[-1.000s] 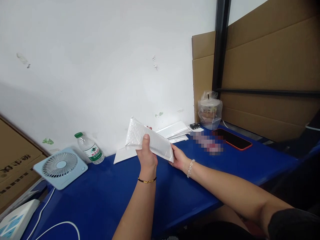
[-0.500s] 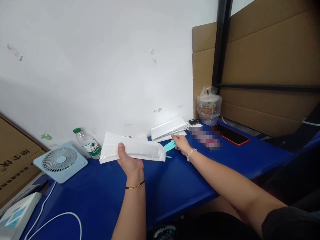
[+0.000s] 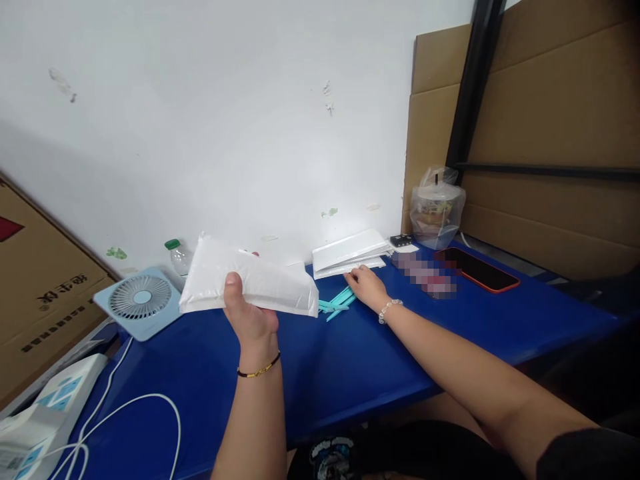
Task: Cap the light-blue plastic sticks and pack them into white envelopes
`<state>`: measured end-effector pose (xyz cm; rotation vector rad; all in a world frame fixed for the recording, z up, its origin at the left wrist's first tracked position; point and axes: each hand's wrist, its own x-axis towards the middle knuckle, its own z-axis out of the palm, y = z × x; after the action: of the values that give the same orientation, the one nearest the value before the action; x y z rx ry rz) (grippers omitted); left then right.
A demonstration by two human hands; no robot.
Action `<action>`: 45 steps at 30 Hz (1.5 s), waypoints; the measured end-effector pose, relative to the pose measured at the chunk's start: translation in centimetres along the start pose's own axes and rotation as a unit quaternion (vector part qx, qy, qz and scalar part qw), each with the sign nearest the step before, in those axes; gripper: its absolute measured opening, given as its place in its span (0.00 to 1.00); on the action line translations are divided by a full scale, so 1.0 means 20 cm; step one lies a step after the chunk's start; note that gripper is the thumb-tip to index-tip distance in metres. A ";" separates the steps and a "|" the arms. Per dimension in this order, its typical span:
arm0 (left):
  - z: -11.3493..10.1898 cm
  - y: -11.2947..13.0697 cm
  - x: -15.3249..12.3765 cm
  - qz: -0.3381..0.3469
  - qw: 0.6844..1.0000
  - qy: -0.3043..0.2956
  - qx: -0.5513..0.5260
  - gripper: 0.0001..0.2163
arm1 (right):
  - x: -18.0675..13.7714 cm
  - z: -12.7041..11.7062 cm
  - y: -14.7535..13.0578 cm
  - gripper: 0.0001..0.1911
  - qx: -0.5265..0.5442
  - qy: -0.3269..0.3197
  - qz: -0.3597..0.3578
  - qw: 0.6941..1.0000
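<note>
My left hand holds a white padded envelope up over the table, thumb across its near face and fingers behind it. The envelope is plump at its left end and narrows to the right. Down at the tabletop, my right hand has its fingers curled at the end of several thin teal strips, which fan out to the left. Its fingertips are close to a stack of white padded envelopes by the wall; whether they touch it is unclear.
On the blue table stand a light-blue fan and a green-capped bottle, partly hidden. A phone, a bagged drink cup and a small black device lie right. White cables and a power strip are left.
The held envelope has tilted and risen slightly in my left hand, hiding more of the bottle. My right hand has lowered, and the teal strips are now spread out on the table. The view has shifted left.
</note>
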<state>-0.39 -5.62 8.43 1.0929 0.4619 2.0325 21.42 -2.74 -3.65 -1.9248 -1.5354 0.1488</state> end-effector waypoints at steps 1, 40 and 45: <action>0.01 0.01 0.01 -0.003 1.000 -0.015 0.003 0.20 | -0.01 0.00 -0.01 0.22 -0.008 -0.010 -0.011 1.000; -0.47 -0.28 0.10 -0.096 0.622 -0.448 0.635 0.40 | 0.06 -0.29 0.19 0.06 0.083 -0.318 -0.161 0.931; -0.21 -0.27 0.00 -0.002 0.684 -0.508 0.524 0.22 | 0.02 -0.28 0.10 0.09 0.187 -0.291 -0.182 0.920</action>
<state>-1.44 -2.04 2.68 2.6103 1.0084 0.6735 25.84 -4.93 -0.36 -1.3176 -2.0379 0.8476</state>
